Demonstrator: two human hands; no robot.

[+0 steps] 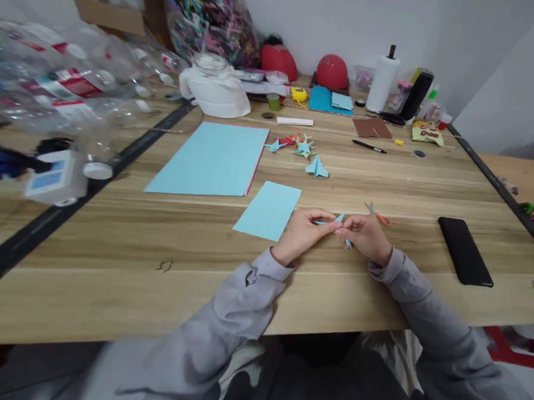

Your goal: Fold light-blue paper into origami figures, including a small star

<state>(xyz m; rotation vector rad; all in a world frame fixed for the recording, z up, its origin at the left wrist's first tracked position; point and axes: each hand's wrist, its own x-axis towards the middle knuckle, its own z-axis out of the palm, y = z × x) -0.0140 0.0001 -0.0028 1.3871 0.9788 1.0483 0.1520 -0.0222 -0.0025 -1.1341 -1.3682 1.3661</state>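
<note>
Between my two hands is a small folded piece of light blue paper [340, 217], pinched by the fingertips of both. My left hand [305, 227] closes on it from the left, and my right hand [364, 234] grips it from the right; fingers cover much of its shape. Just left of my left hand lies a light blue paper sheet [269, 209]. Orange-handled scissors [378, 214] rest beyond my right hand. Farther back, a folded blue paper plane [317, 167] sits before a cluster of small folded paper pieces [297, 143] in red, orange, green and blue.
A stack of large blue sheets [213, 159] lies at left centre. On the right are a black phone [465, 251] and a pen [369, 146]. Plastic bottles [67, 88] crowd the left side. A white jug-like container [214, 87] and red domes [331, 71] stand at the back.
</note>
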